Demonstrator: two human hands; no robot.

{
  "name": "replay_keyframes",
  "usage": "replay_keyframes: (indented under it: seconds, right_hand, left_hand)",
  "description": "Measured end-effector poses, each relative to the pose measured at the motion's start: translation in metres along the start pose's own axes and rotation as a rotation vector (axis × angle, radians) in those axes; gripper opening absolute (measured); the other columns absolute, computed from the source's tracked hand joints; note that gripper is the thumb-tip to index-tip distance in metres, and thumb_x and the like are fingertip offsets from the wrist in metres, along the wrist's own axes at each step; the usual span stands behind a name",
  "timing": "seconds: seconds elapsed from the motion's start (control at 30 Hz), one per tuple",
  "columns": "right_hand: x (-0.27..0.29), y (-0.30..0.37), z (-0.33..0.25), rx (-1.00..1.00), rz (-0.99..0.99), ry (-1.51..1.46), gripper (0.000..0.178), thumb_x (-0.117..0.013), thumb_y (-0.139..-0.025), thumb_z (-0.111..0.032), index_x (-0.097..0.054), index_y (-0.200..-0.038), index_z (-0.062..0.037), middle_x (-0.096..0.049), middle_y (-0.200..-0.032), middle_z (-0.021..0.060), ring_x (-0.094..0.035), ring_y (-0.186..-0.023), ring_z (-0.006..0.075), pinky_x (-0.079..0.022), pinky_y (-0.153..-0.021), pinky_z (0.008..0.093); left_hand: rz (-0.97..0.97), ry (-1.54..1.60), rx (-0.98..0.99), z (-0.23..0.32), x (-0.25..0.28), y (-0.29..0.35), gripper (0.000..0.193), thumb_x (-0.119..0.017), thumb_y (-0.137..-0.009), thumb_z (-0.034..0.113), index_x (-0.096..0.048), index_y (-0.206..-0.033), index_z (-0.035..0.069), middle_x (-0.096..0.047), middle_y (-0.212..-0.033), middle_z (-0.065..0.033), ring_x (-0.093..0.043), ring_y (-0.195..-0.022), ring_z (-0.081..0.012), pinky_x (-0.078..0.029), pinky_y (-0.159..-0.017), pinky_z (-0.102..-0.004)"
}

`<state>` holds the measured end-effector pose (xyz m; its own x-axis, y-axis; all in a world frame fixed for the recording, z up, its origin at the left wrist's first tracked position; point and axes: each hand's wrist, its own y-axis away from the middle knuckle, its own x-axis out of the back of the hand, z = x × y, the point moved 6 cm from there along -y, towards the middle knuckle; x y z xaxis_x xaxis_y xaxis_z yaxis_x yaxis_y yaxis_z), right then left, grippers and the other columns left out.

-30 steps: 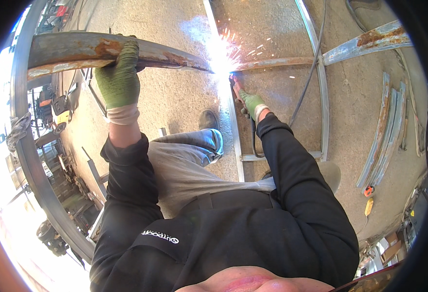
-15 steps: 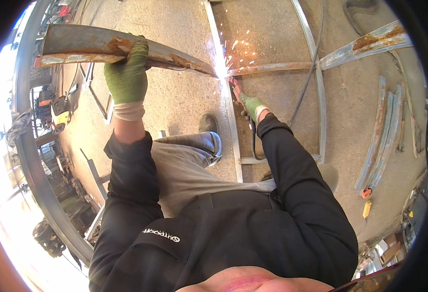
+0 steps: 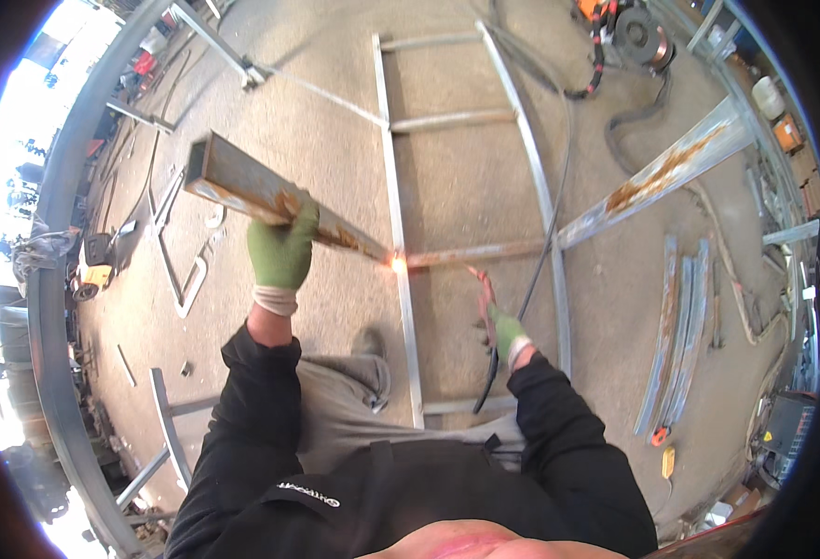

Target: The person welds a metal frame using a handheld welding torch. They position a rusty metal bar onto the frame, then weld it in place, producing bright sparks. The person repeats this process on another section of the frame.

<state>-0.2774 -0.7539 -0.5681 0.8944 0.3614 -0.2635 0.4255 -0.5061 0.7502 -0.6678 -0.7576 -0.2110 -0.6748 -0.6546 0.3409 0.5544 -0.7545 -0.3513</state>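
Observation:
My left hand (image 3: 281,252), in a green glove with a pale cuff, is wrapped round a rusty square steel tube (image 3: 238,177). The tube's hollow end tilts up to the left; its other end meets the long rail of a ladder-like steel frame (image 3: 392,191) on the floor. An orange-hot weld spot (image 3: 398,265) glows at that joint, in line with a rusty crossbar (image 3: 485,252). In my gloved right hand (image 3: 507,333) is a welding torch (image 3: 483,284), its tip apart from the joint and its cable trailing below.
Another rusty tube (image 3: 657,177) slants up from the frame's right rail. Several loose steel strips (image 3: 676,335) lie at the right, near an orange tape measure (image 3: 661,435) and a yellow control box (image 3: 668,463). A wire spool (image 3: 643,39) stands at the far right. Cables cross the floor.
The bright arc and flying sparks have stopped, leaving a glowing spot. My right hand has drawn the torch back from the joint. The view has shifted, showing more of the frame's far end.

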Motion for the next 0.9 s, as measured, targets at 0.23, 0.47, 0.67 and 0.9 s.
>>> replay_keyframes:
  seconds: [0.23, 0.47, 0.67, 0.9]
  right_hand:
    - [0.072, 0.036, 0.012, -0.017, 0.191, -0.232, 0.07, -0.058, -0.097, -0.066, -0.056, -0.142, -0.0117, -0.07, -0.116, 0.0144, -0.061, -0.074, 0.0258, -0.049, -0.064, 0.0414]
    - [0.186, 0.053, 0.024, 0.079, 0.463, -0.444, 0.06, -0.066, -0.093, -0.063, -0.062, -0.132, -0.0174, -0.07, -0.107, 0.0062, -0.063, -0.073, 0.0275, -0.049, -0.057, 0.0446]
    - [0.221, 0.035, 0.043, 0.153, 0.475, -0.568, 0.058, -0.062, -0.098, -0.056, -0.058, -0.138, -0.0136, -0.067, -0.117, 0.0064, -0.063, -0.088, 0.0261, -0.05, -0.071, 0.0424]
    - [0.213, 0.044, 0.025, 0.234, 0.277, -0.439, 0.037, -0.055, -0.103, -0.045, -0.065, -0.129, -0.0193, -0.059, -0.099, -0.003, -0.055, -0.082, 0.0176, -0.044, -0.071, 0.034]
  left_hand:
    - [-0.062, 0.06, 0.13, -0.018, -0.001, 0.002, 0.033, -0.073, -0.097, 0.011, -0.062, -0.125, -0.002, -0.07, -0.116, -0.0106, -0.067, -0.105, -0.0194, -0.054, -0.093, -0.0345]
    - [-0.001, 0.146, 0.11, -0.025, -0.002, 0.002, 0.034, -0.073, -0.097, 0.011, -0.061, -0.125, -0.003, -0.069, -0.116, -0.0098, -0.067, -0.104, -0.019, -0.055, -0.092, -0.0338]
    - [0.079, 0.184, 0.068, -0.019, -0.003, 0.001, 0.023, -0.073, -0.096, 0.009, -0.064, -0.114, -0.002, -0.07, -0.101, -0.0055, -0.067, -0.09, -0.0147, -0.056, -0.08, -0.0303]
    - [0.102, 0.07, 0.01, -0.018, 0.0, -0.001, 0.026, -0.075, -0.096, 0.017, -0.064, -0.111, -0.001, -0.07, -0.094, -0.0044, -0.066, -0.084, -0.0126, -0.055, -0.074, -0.0301]
